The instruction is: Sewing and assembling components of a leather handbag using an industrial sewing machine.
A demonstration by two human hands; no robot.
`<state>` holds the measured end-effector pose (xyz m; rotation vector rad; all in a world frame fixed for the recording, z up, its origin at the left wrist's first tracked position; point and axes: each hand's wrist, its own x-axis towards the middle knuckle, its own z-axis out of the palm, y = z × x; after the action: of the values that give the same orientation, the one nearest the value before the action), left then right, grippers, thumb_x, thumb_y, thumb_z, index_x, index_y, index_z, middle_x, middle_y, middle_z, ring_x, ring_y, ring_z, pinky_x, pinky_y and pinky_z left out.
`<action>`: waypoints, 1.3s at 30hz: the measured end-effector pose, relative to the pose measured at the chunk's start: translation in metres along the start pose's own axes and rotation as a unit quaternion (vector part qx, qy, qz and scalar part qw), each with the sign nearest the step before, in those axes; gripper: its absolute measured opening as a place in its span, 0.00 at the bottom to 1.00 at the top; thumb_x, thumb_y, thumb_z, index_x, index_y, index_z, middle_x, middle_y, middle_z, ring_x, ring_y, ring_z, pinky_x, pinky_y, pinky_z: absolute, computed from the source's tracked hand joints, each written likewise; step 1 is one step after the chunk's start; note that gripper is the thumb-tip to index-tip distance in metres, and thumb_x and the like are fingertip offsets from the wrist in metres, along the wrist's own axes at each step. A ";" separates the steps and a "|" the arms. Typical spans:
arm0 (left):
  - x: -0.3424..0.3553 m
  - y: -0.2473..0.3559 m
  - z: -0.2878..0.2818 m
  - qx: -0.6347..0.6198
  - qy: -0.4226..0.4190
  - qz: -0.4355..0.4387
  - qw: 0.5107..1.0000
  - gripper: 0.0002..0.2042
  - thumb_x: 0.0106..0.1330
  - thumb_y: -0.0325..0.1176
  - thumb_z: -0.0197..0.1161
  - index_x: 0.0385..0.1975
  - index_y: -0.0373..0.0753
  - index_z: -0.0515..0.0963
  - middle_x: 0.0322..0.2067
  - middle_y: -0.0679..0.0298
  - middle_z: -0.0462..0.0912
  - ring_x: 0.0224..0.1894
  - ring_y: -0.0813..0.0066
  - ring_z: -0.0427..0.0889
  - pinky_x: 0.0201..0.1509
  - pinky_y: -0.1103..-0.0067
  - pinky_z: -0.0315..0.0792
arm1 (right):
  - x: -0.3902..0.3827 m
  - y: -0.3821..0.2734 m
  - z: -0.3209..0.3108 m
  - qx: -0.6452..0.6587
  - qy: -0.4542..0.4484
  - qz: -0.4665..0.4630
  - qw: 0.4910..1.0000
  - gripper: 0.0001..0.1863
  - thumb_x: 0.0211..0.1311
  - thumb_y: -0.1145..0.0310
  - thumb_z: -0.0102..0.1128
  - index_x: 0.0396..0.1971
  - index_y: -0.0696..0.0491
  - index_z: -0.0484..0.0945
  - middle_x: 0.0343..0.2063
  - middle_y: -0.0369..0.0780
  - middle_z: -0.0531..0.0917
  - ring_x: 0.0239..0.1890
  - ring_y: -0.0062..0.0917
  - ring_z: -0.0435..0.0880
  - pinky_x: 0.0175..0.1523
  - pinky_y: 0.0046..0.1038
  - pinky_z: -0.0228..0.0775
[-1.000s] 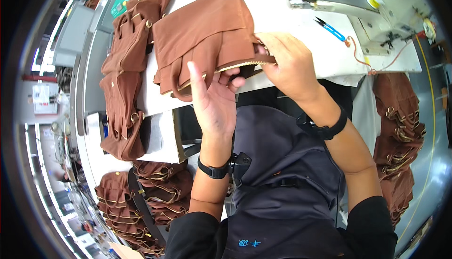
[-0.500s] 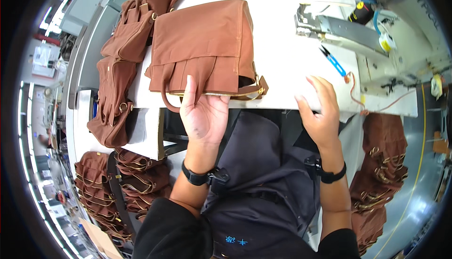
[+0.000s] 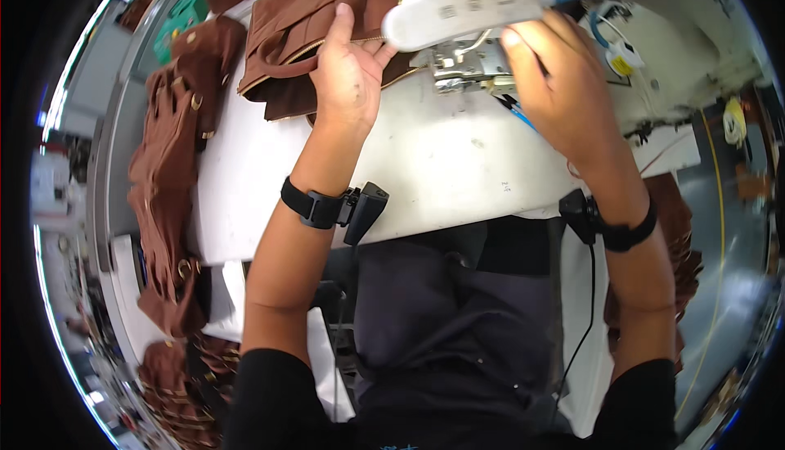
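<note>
Currently, left hand (image 3: 347, 82) palm up at the mouth of a reddish-brown fabric bag with looped handles and a gold-toned zip (image 3: 319, 20). Thumb lies over the front panel, fingers curl under the zipped edge; bag held between them. Bag sits on the white tabletop (image 3: 409, 164), left of centre, well back from the near edge, its mouth partly open toward that edge.

Right hand (image 3: 564, 82) farther right, raised over the tabletop, fingers bent at the right end of a long, round-ended white machine housing (image 3: 466, 15). Thumb and forefinger tips apart; cannot tell whether they grasp anything. Under the housing, a silvery metal machine plate (image 3: 474, 64), just right of the bag. Blue-handled snips (image 3: 523, 114) beside it, partly hidden by the right hand.

Along the tabletop's left edge, a row of similar brown bags (image 3: 168, 155). Black strap with small device on each wrist.
</note>
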<state>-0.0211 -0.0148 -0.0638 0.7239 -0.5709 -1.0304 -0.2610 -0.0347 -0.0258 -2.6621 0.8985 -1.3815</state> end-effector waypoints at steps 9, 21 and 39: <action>0.017 -0.017 0.020 0.044 -0.174 0.034 0.983 0.23 0.84 0.41 0.47 0.69 0.32 0.71 0.67 0.51 0.78 0.68 0.52 0.78 0.76 0.50 0.70 | 0.027 0.019 0.024 0.081 -0.143 0.172 0.971 0.20 0.76 0.56 0.49 0.46 0.50 0.88 0.48 0.44 0.90 0.53 0.45 0.89 0.58 0.45 0.80; -0.019 -0.005 0.027 0.029 -0.076 0.082 0.993 0.25 0.85 0.46 0.52 0.62 0.25 0.75 0.62 0.50 0.81 0.65 0.57 0.82 0.71 0.61 0.75 | 0.032 0.016 0.016 0.143 -0.114 0.136 0.974 0.15 0.70 0.64 0.61 0.35 0.63 0.84 0.31 0.54 0.87 0.35 0.45 0.89 0.43 0.42 0.78; -0.064 -0.001 0.032 -0.081 0.023 -0.036 0.996 0.21 0.86 0.41 0.50 0.68 0.35 0.73 0.68 0.54 0.77 0.73 0.55 0.74 0.81 0.58 0.62 | 0.028 0.029 0.014 0.262 -0.132 0.040 0.955 0.12 0.69 0.68 0.68 0.31 0.62 0.85 0.25 0.44 0.85 0.29 0.28 0.83 0.41 0.33 0.76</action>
<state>-0.0706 0.0343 -0.0494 0.6268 -0.4193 -1.1102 -0.2522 -0.0765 -0.0208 -2.2948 0.5125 -1.0297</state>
